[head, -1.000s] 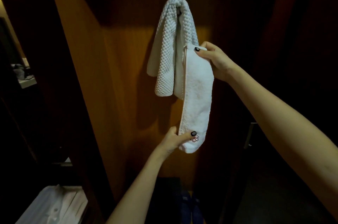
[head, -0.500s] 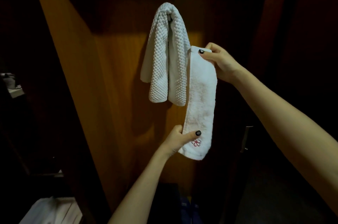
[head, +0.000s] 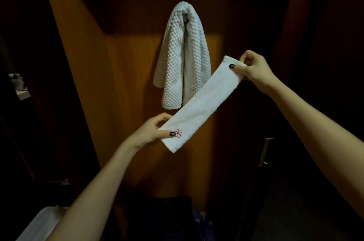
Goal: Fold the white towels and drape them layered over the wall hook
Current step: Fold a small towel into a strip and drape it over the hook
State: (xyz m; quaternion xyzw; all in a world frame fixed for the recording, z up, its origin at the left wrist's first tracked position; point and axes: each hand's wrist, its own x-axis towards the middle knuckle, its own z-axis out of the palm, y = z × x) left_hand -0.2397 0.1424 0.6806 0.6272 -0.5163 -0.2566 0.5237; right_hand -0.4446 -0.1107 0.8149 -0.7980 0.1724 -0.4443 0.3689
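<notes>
A narrow, smooth white towel folded into a long strip is held stretched in the air on a slant, with its lower end to the left and its upper end to the right. A small red embroidered motif is seen near the lower end. That end is pinched by the left hand: the thumb is laid on the front face just beside the motif and the fingers are curled behind the cloth. The upper end is pinched by the right hand in the same way, with the thumb on the front and the fingers curled behind the corner.

Behind the strip, a white towel of waffle-textured cloth is draped over a dark wall hook. Only a small part of the hook is seen, in the gap under the top of the fold. The lower right part of this hanging towel is crossed by the middle of the strip; whether the two cloths touch cannot be told.

The hook is fixed to an orange-brown wooden panel, which is lit in the middle and dark toward the top. To the right, a slim upright metal handle is seen on a dark surface. At the far left a pale shelf edge is made out. In the lower left corner a pale white object is partly covered by the left forearm and is too dim to be identified.
</notes>
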